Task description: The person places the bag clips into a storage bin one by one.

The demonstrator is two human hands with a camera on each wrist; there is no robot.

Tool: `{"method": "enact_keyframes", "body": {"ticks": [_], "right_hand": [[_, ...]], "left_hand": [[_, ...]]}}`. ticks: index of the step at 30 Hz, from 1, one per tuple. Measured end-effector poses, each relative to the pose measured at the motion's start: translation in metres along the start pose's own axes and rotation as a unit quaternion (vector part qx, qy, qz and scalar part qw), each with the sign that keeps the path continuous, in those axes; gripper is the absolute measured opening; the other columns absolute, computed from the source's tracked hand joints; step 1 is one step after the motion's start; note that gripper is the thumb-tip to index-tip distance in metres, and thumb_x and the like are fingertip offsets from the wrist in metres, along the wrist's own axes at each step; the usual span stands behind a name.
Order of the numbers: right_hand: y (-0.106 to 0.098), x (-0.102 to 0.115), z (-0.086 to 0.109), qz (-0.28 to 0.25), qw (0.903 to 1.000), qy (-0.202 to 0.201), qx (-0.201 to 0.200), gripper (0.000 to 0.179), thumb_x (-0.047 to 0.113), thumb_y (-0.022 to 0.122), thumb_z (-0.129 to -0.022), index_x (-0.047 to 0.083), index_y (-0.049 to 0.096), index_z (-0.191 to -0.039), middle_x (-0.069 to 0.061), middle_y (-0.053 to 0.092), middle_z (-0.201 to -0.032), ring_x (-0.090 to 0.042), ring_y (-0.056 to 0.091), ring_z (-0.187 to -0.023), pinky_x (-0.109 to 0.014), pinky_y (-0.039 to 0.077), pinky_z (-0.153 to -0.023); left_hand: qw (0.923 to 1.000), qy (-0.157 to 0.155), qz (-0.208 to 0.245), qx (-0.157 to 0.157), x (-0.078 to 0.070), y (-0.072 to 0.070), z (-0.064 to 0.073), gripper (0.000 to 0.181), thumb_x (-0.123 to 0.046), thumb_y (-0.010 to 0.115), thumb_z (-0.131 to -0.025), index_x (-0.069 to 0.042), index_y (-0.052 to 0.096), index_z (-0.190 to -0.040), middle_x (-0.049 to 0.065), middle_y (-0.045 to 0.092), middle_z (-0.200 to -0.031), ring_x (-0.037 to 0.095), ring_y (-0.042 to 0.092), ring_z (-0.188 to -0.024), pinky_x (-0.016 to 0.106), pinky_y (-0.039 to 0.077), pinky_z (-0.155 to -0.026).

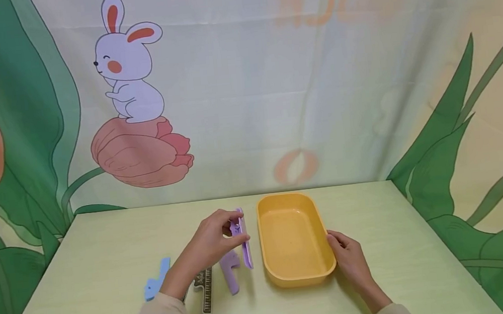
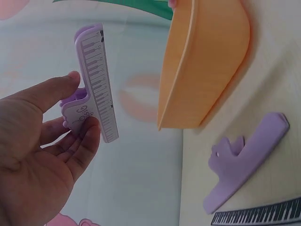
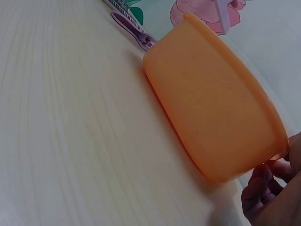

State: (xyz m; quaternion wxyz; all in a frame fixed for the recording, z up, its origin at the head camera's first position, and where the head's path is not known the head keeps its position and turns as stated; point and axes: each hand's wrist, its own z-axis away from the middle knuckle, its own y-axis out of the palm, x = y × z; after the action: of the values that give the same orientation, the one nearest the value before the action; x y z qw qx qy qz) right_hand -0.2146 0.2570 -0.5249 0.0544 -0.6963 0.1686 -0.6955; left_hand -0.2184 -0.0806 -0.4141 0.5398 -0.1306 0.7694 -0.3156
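Note:
My left hand point(image 1: 216, 237) pinches a purple bag clip point(image 2: 96, 80) with piano keys printed on its face, held above the table just left of a yellow plastic basin point(image 1: 299, 279). In the left wrist view the thumb is on one side of the clip's handle and the fingers on the other. My right hand point(image 1: 351, 257) grips the basin's right rim near the front corner; the right wrist view has its fingers point(image 3: 256, 190) curled beneath that rim. The basin stands upright on the table, and its visible inside holds nothing.
A second purple clip point(image 1: 230, 278) lies under the left hand. Beside it are a black clip point(image 1: 207, 295) with piano keys and a blue clip point(image 1: 154, 286), partly behind the left forearm. A printed curtain point(image 1: 237, 102) hangs along the table's back edge.

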Motion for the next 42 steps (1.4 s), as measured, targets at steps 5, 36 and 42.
{"method": "enact_keyframes", "body": {"ticks": [5, 36, 42], "right_hand": [[-0.002, -0.001, -0.001, -0.004, 1.0, 0.005, -0.005, 0.038, 0.022, 0.057, -0.108, -0.002, 0.065, -0.135, -0.021, 0.067, -0.129, -0.028, 0.065, -0.11, -0.02, 0.055, -0.083], [-0.002, -0.002, -0.003, 0.008, 0.9998, 0.005, -0.017, 0.036, 0.024, 0.059, -0.107, -0.001, 0.069, -0.131, -0.018, 0.07, -0.123, -0.019, 0.067, -0.099, -0.02, 0.055, -0.079], [-0.002, 0.0, -0.003, 0.007, 0.9998, 0.008, -0.018, 0.036, 0.023, 0.059, -0.107, -0.002, 0.068, -0.132, -0.018, 0.07, -0.123, -0.02, 0.067, -0.1, -0.02, 0.055, -0.079]], "left_hand": [[0.9999, 0.006, -0.001, 0.008, -0.006, 0.01, -0.011, 0.05, -0.013, 0.083, -0.088, 0.005, 0.066, -0.132, 0.006, 0.063, -0.103, 0.018, 0.062, -0.09, 0.032, 0.057, -0.083], [0.9971, 0.042, 0.023, 0.06, -0.03, 0.061, -0.055, 0.047, -0.018, 0.083, -0.09, 0.003, 0.068, -0.129, 0.003, 0.064, -0.101, 0.014, 0.058, -0.087, 0.027, 0.052, -0.077], [0.9957, 0.061, 0.015, 0.068, -0.036, 0.069, -0.062, 0.042, -0.016, 0.083, -0.09, 0.004, 0.069, -0.125, 0.005, 0.068, -0.102, 0.013, 0.06, -0.083, 0.027, 0.053, -0.074]]}}
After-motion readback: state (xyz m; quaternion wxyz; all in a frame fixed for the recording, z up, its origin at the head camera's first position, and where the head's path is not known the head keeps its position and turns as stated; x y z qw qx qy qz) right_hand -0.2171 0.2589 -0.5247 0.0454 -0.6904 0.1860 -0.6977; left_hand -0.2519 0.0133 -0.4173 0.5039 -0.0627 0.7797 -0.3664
